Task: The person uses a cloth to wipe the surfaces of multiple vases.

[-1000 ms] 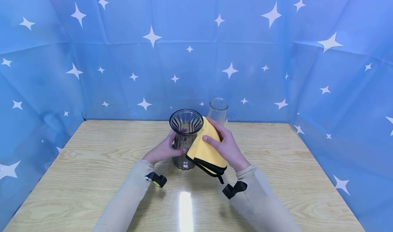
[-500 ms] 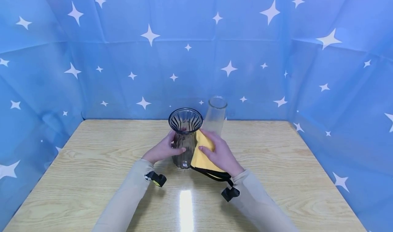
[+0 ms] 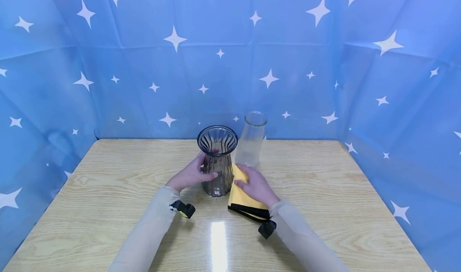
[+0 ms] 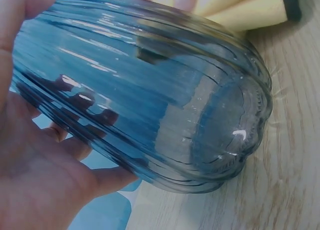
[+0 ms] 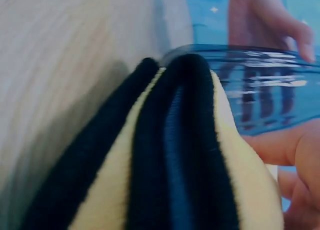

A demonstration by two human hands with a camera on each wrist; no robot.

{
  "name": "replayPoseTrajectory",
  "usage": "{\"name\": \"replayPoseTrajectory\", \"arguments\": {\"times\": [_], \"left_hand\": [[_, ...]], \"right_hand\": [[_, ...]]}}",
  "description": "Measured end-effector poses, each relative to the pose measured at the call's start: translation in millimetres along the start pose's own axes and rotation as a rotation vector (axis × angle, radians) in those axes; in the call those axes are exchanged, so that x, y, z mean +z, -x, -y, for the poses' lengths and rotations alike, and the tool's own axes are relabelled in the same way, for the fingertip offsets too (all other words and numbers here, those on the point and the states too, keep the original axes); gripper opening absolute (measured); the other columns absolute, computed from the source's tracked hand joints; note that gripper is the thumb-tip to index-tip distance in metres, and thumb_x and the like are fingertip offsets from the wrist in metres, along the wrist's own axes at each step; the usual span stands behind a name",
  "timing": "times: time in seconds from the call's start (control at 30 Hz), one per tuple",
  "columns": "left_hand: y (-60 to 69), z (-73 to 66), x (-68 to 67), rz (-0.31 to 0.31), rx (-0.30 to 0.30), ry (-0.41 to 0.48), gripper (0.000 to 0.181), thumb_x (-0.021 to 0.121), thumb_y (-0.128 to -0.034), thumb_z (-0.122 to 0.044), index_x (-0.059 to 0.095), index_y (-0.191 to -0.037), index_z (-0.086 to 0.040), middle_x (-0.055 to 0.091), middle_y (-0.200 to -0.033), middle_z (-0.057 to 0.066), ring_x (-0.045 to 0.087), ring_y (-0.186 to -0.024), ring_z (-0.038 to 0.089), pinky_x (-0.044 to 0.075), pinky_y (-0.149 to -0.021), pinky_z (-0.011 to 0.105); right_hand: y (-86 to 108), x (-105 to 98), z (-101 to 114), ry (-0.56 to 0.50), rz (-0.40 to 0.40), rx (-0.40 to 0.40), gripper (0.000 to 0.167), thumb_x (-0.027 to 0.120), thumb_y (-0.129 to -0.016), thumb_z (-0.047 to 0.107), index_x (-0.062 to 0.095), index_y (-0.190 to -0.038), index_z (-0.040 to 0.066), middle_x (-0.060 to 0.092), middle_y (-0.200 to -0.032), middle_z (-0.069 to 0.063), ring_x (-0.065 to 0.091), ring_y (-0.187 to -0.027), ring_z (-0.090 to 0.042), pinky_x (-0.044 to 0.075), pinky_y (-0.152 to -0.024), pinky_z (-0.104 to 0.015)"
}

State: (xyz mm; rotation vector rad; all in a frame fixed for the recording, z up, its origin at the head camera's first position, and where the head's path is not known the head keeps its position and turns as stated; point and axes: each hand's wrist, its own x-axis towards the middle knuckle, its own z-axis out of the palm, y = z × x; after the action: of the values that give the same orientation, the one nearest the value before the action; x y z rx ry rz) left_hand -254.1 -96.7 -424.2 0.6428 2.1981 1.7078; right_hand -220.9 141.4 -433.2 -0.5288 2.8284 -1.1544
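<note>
Smoky vase [image 3: 223, 170] — left hand [image 3: 189, 177] grips it, right hand [image 3: 257, 186] holds yellow cloth [image 3: 240, 196] beside it — wiping looks unfinished.

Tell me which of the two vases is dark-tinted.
The ribbed vase gripped by the left hand; the other vase, standing farther back, is colourless.

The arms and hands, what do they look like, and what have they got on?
Long, plain, pale sleeves reach down to the wrists. Each wrist has a small black gadget; the left one shows a bit of yellow. The left hand and right hand are bare.
</note>
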Motion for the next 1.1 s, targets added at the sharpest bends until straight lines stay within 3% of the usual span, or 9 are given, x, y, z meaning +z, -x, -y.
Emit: {"name": "replayPoseTrajectory", "arguments": {"times": [0.2,0.3,0.43,0.53,0.67,0.87,0.93,1.1], "left_hand": [[0.8,-1.4,-0.1,-0.007,-0.002,0.007,0.074,0.071,-0.0849,-0.011,0.027,-0.144,-0.003,0.040,-0.138,0.021,0.042,-0.125,0.037,0.039,-0.103,0.049],[0.5,-0.4,-0.5,-0.007,0.005,0.009,0.075,0.071,-0.0852,-0.012,0.026,-0.145,-0.004,0.039,-0.140,0.021,0.041,-0.126,0.038,0.038,-0.104,0.049],[-0.8,2.4,-2.3,-0.001,0.018,0.003,0.082,0.071,-0.0847,-0.012,0.020,-0.149,-0.008,0.034,-0.145,0.021,0.036,-0.131,0.039,0.033,-0.107,0.051],[-1.5,4.7,-3.9,0.001,0.025,0.001,0.088,0.071,-0.0848,-0.012,0.014,-0.152,-0.013,0.026,-0.151,0.019,0.028,-0.136,0.039,0.028,-0.109,0.052],[-1.3,6.9,-5.1,0.007,0.040,0.013,0.097,0.071,-0.0852,-0.010,0.005,-0.155,-0.019,0.016,-0.156,0.017,0.021,-0.140,0.038,0.023,-0.111,0.052],[-1.0,8.9,-6.3,0.017,0.047,0.073,0.100,0.070,-0.0864,-0.004,-0.001,-0.154,-0.025,0.026,-0.153,0.022,0.026,-0.139,0.036,0.024,-0.111,0.054],[-0.9,8.8,-6.5,0.024,0.049,0.082,0.099,0.068,-0.0872,-0.004,-0.001,-0.154,-0.025,0.026,-0.153,0.023,0.025,-0.139,0.036,0.023,-0.110,0.055],[0.7,6.5,-6.0,0.024,0.047,0.054,0.094,0.067,-0.0886,-0.008,0.003,-0.155,-0.026,0.020,-0.156,0.019,0.019,-0.142,0.035,0.023,-0.110,0.057]], "right_hand": [[-8.1,4,-2,0.072,0.068,0.029,0.051,0.067,-0.087,0.010,0.051,-0.132,-0.009,0.055,-0.130,-0.025,0.053,-0.117,-0.042,0.041,-0.101,-0.052],[-13.7,0,-1,0.091,0.140,0.047,0.049,0.068,-0.085,0.010,0.054,-0.127,-0.011,0.059,-0.124,-0.026,0.056,-0.111,-0.041,0.044,-0.097,-0.051],[-20.3,-7,-4,0.042,0.264,0.134,0.055,0.067,-0.086,0.014,0.050,-0.132,-0.011,0.053,-0.132,-0.026,0.049,-0.122,-0.041,0.040,-0.102,-0.050],[-20.9,-10,-7,-0.009,0.291,0.178,0.057,0.067,-0.087,0.016,0.048,-0.134,-0.009,0.050,-0.136,-0.024,0.045,-0.126,-0.041,0.037,-0.105,-0.051],[-14.6,-8,-9,-0.033,0.232,0.150,0.055,0.069,-0.086,0.016,0.051,-0.134,-0.006,0.050,-0.137,-0.023,0.044,-0.127,-0.041,0.034,-0.106,-0.053],[-4.3,-8,-4,-0.142,0.100,0.117,0.059,0.066,-0.090,0.019,0.045,-0.141,-0.002,0.044,-0.143,-0.021,0.037,-0.132,-0.040,0.030,-0.109,-0.054],[-3.1,-10,0,-0.199,0.055,0.100,0.060,0.066,-0.091,0.019,0.044,-0.142,-0.001,0.046,-0.142,-0.021,0.041,-0.130,-0.038,0.033,-0.107,-0.052],[-3.0,-19,15,-0.374,-0.028,0.061,0.060,0.066,-0.092,0.015,0.041,-0.144,0.002,0.054,-0.131,-0.018,0.059,-0.102,-0.028,0.049,-0.089,-0.043]]}}
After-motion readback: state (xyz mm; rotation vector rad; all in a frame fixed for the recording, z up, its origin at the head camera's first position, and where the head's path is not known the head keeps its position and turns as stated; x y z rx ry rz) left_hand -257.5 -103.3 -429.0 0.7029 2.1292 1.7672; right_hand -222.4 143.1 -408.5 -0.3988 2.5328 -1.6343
